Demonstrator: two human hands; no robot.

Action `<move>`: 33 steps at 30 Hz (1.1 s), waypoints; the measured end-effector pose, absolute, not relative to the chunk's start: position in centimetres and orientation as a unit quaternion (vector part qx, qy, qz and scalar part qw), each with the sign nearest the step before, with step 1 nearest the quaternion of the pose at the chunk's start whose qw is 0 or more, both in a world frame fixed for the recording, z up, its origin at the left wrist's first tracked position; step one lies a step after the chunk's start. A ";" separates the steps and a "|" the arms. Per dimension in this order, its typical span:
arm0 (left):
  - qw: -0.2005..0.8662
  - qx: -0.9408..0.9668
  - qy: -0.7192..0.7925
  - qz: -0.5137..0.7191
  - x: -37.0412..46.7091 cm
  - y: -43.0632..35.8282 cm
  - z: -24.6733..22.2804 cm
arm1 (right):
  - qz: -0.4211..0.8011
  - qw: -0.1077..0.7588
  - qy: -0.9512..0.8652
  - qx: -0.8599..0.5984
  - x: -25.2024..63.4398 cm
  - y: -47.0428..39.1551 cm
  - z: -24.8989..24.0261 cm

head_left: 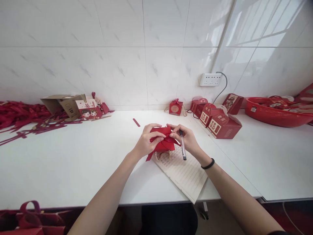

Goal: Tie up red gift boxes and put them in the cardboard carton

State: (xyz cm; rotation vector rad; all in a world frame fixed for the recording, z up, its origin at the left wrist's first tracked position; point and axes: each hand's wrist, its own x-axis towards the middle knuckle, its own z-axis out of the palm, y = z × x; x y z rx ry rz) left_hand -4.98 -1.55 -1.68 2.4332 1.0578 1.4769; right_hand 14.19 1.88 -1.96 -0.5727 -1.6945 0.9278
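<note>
A small red box (162, 146) with a red ribbon bow on top and a twisted gold cord sits at the upper end of a lined notebook page (187, 176). My left hand (150, 140) is on the box's left side, its fingers pinching the ribbon at the bow. From the right, my right hand (184, 137) pinches the ribbon too, and a pen (183, 147) is tucked between its fingers, tip end hanging down over the page. Handwriting shows on the page's upper part. The fingers partly hide the bow.
Red gift boxes (226, 125) stand at the right, beside a red basin (274, 114). A small red box (175, 108) is near the wall. At the left lie red ribbons (22, 114), an open cardboard box (70, 109) and a printed box (89, 111). A red strip (136, 122) lies behind my hands.
</note>
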 end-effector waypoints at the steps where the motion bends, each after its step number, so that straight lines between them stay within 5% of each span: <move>1: 0.046 0.804 0.345 0.482 -5.0 -1.5 -1.7 | 0.391 0.538 -0.707 -0.240 14.2 1.9 -1.9; 33: 0.080 0.786 0.395 0.469 -4.3 -2.2 -1.4 | 0.410 0.531 -0.691 -0.270 13.5 1.0 -1.3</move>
